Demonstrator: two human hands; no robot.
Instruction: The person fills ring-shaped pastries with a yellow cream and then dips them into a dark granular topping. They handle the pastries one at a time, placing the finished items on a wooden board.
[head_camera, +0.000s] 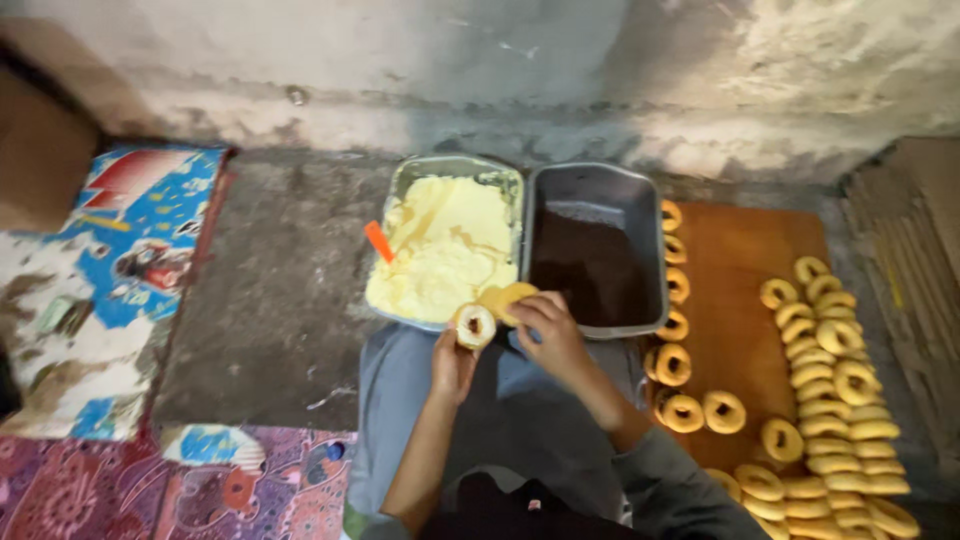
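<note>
Pale golden ring pastry, cream smeared on face, held upright over lap, just in front of cream tray. Left hand fingers curled tight round pastry edge from below. Right hand fingers pinched together on yellow scraper, its blade touching pastry top. Metal tray of yellow cream behind, orange spatula stuck in it. Grey tray of dark brown filling beside it. Plain rings piled on brown board to right.
</note>
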